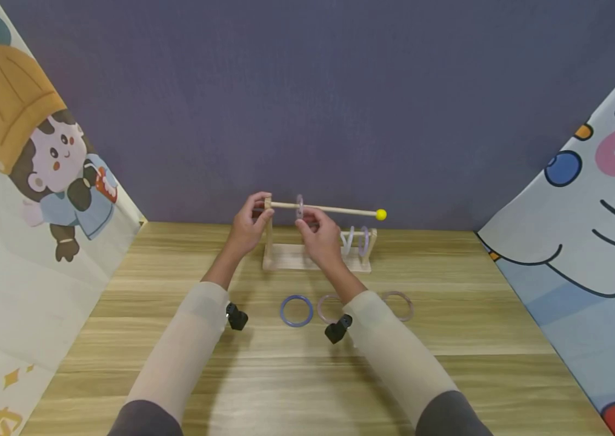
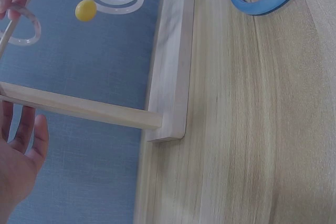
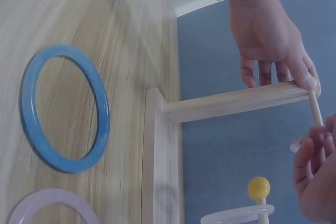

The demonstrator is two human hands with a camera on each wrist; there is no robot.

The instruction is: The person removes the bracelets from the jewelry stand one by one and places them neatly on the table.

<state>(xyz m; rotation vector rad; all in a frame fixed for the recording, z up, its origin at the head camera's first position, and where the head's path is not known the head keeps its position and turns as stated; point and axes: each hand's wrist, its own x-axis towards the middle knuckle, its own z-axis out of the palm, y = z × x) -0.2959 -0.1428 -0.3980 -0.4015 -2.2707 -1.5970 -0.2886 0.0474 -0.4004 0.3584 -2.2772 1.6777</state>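
Note:
A wooden stand with a flat base stands at the back of the table. My left hand grips the top of its tall left post, thumb on the post's end. From there a long rod runs right to a yellow ball. Around this rod, near the post, is a translucent pale purple ring. My right hand pinches the ring's lower edge between thumb and fingers. A white ring and a purple ring hang on the lower rod, whose yellow tip shows in the left wrist view.
In front of the stand, a blue ring lies flat on the wooden table. A pale pink ring, partly under the right forearm, and a brownish ring lie beside it. A dark blue wall rises behind.

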